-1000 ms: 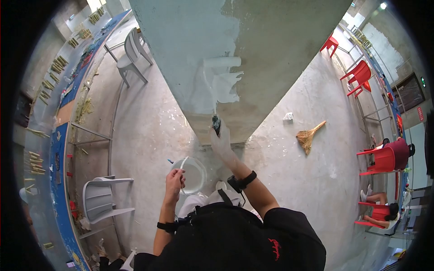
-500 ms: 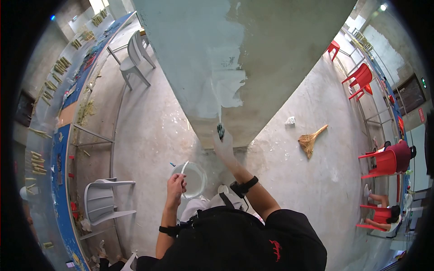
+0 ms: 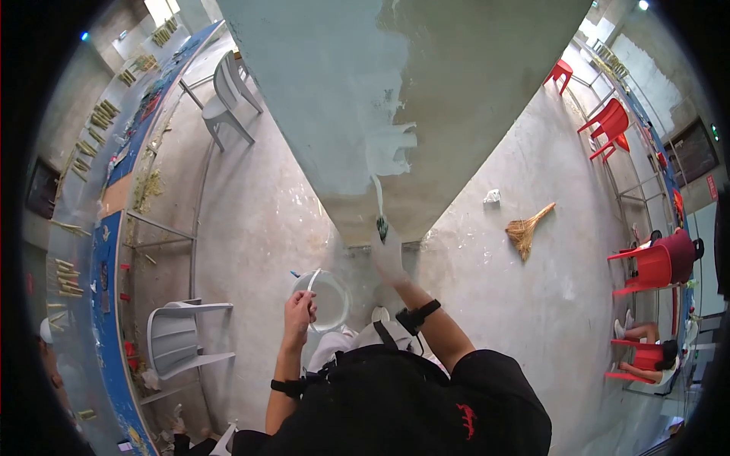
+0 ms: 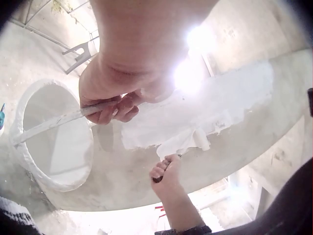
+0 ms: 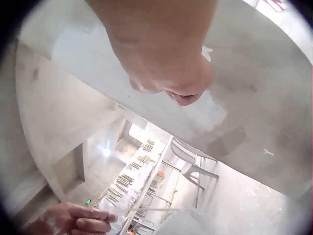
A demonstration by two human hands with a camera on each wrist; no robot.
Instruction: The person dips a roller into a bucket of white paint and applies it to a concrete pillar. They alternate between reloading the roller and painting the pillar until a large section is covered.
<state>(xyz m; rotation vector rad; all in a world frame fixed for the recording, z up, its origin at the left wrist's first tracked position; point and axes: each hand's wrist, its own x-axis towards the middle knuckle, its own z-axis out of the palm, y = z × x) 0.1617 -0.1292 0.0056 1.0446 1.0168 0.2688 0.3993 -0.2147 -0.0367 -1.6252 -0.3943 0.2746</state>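
In the head view my right hand (image 3: 388, 258) grips the dark handle of a putty knife (image 3: 382, 227), low in front of the wall. From the left wrist, the fingers curl round that handle, and the pale, broad blade (image 4: 181, 144) lies along the lower edge of the white coating (image 4: 195, 100). My left hand (image 3: 299, 315) holds the strap-like handle (image 4: 54, 120) of a white bucket (image 4: 17, 115), fingers closed round it. That bucket hangs or stands beside my legs, with pale material inside. The right wrist view hides the knife behind my hand.
The grey wall (image 3: 487, 91) narrows toward the floor ahead. A straw broom (image 3: 522, 235) and a crumpled white piece (image 3: 492, 196) lie to the right. Grey chairs (image 3: 175, 338) and a long blue table (image 3: 106, 258) line the left; red chairs (image 3: 642, 270) with seated people line the right.
My right hand and the putty knife have moved down and slightly right along the wall. The raised ridge in the coating looks flatter. My left hand keeps its grip on the bucket handle.
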